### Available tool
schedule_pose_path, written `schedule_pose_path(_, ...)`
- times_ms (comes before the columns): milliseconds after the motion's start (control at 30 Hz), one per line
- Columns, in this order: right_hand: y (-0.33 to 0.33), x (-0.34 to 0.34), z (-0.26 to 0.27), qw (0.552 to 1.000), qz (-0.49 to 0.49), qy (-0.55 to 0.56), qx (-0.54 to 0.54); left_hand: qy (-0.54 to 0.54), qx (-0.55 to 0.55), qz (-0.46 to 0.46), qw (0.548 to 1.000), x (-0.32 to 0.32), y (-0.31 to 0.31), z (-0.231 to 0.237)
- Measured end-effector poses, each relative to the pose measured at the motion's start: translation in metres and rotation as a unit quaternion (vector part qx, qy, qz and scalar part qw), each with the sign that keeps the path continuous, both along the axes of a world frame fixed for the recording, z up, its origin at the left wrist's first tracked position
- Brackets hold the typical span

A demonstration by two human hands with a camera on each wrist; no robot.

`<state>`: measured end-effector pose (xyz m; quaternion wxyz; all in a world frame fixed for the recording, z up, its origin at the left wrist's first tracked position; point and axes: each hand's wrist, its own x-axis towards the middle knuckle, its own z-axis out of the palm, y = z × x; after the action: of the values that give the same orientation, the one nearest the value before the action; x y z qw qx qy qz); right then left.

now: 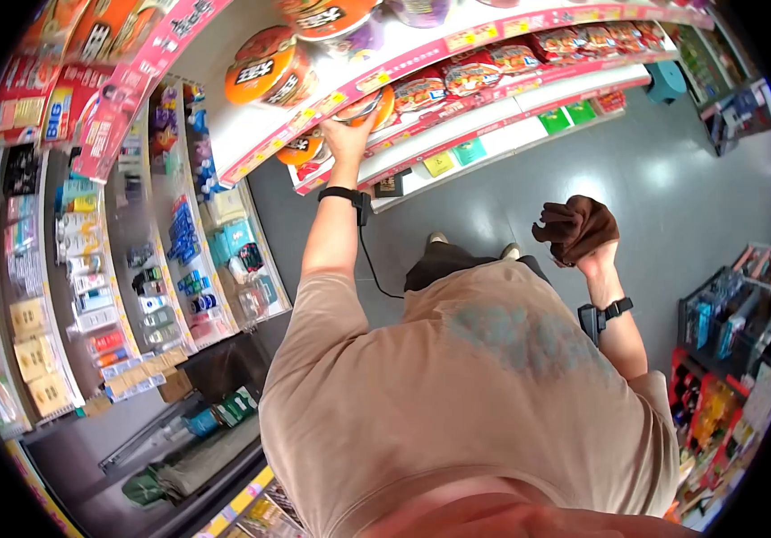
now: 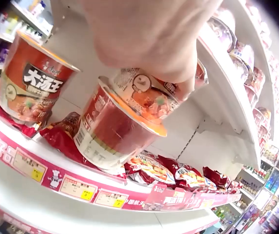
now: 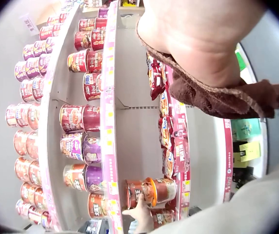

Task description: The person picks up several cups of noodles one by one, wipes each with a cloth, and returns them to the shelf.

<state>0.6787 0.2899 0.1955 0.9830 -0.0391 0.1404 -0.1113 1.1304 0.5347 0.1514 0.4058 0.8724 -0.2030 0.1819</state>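
Note:
My left hand (image 1: 347, 139) (image 2: 154, 39) reaches into a shelf and grips a red-brown noodle cup (image 2: 142, 95) (image 3: 137, 191). That cup is tilted, its lower part against the orange rim of another cup (image 2: 115, 131) (image 3: 165, 190), which leans on the shelf among red packets. A third cup (image 2: 34, 80) stands on the left in the left wrist view. Part of the gripped cup is hidden behind the hand. My right hand (image 1: 599, 258) (image 3: 203, 44) is away from the shelf, holding a bunched brown cloth (image 1: 580, 231) (image 3: 212, 100).
Red noodle packets (image 1: 470, 73) (image 2: 149, 168) line the same shelf. Above is a shelf edge (image 1: 457, 42) with more cups (image 1: 269, 79). Toiletry shelves (image 1: 89, 269) stand at left, baskets (image 1: 735, 314) at right. A black cable (image 1: 369, 262) hangs from the left wrist.

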Motion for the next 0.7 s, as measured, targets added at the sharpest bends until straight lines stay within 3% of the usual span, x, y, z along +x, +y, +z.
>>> schedule_pose_path(67, -0.002, -0.002, -0.004, 0.992, -0.019, 0.097, -0.075, 0.014, 0.031, 0.014, 0.999, 0.003, 0.0, 0.002)
schedule_pose_path(167, 0.005, -0.002, 0.007, 0.962, -0.04, 0.193, -0.19, 0.147, 0.062, 0.043, 0.986, 0.0, -0.001, 0.014)
schedule_pose_path(233, 0.014, 0.015, 0.033, 0.952, -0.025, 0.205, -0.227, 0.133, 0.0, -0.044, 0.99, 0.016, 0.003, -0.004)
schedule_pose_path(267, 0.023, 0.023, 0.052, 0.954, -0.007, 0.201, -0.223, 0.1, -0.026, -0.034, 0.994, 0.012, 0.002, -0.005)
schedule_pose_path(333, 0.025, 0.025, 0.042, 0.964, 0.03, 0.115, -0.237, -0.002, -0.073, 0.013, 0.997, 0.003, 0.0, -0.009)
schedule_pose_path(400, 0.005, 0.013, 0.001, 0.933, 0.011, 0.169, -0.319, 0.002, -0.128, 0.027, 0.991, -0.004, 0.005, -0.018)
schedule_pose_path(500, 0.006, 0.021, -0.004, 0.907, 0.013, 0.255, -0.334, -0.155, -0.155, 0.024, 0.975, -0.013, 0.021, -0.023)
schedule_pose_path(533, 0.002, 0.025, -0.008, 0.907, 0.026, 0.255, -0.334, -0.124, -0.186, -0.001, 0.975, -0.016, 0.027, -0.028)
schedule_pose_path(600, 0.011, 0.047, 0.004, 0.901, 0.095, 0.206, -0.37, -0.19, -0.173, -0.017, 0.966, -0.021, 0.049, -0.027)
schedule_pose_path(700, 0.03, 0.074, 0.02, 0.882, 0.185, 0.158, -0.403, -0.177, -0.176, -0.025, 0.968, -0.032, 0.079, -0.029)
